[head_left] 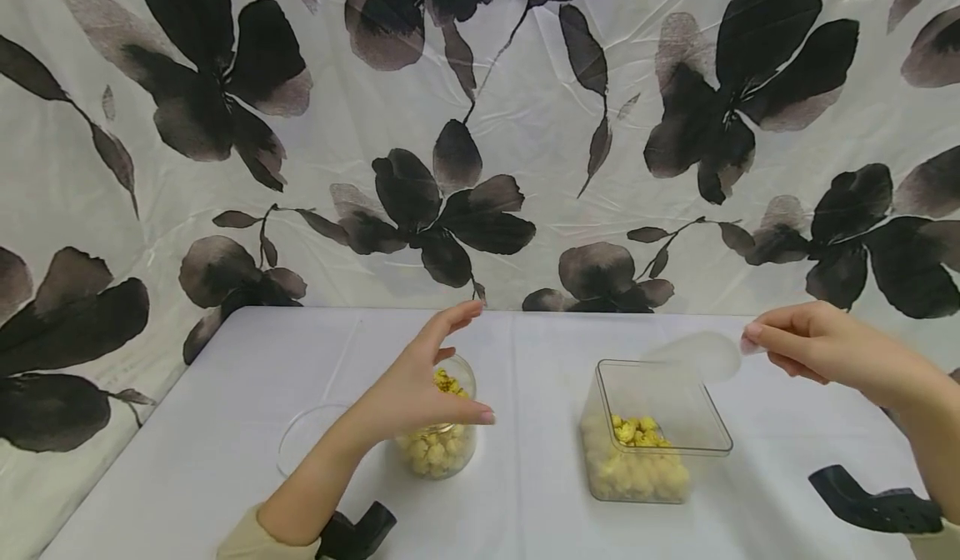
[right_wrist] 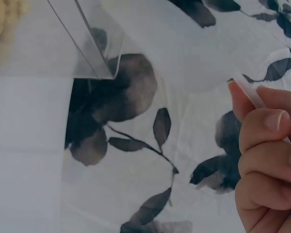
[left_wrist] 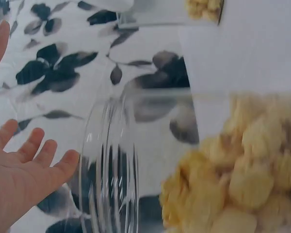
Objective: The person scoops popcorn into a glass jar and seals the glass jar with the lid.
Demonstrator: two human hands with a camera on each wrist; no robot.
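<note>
A clear glass jar (head_left: 438,452) holding popcorn (left_wrist: 252,170) stands on the table, partly hidden behind my left hand (head_left: 420,385) in the head view. That hand is spread with thumb and fingers apart, beside the jar's mouth; in the left wrist view a gap shows between fingers and glass. My right hand (head_left: 832,343) pinches the thin handle of a translucent white scoop (head_left: 701,356). The scoop's broad end hangs over the far right rim of a clear square container (head_left: 600,427), which is partly filled with popcorn. No popcorn can be made out on the scoop.
A clear round lid (head_left: 283,443) lies on the white-covered table (head_left: 180,435), left of the jar and partly behind my left forearm. Behind the table's far edge hangs a floral cloth (head_left: 570,168). Black wrist mounts (head_left: 873,502) sit on both arms.
</note>
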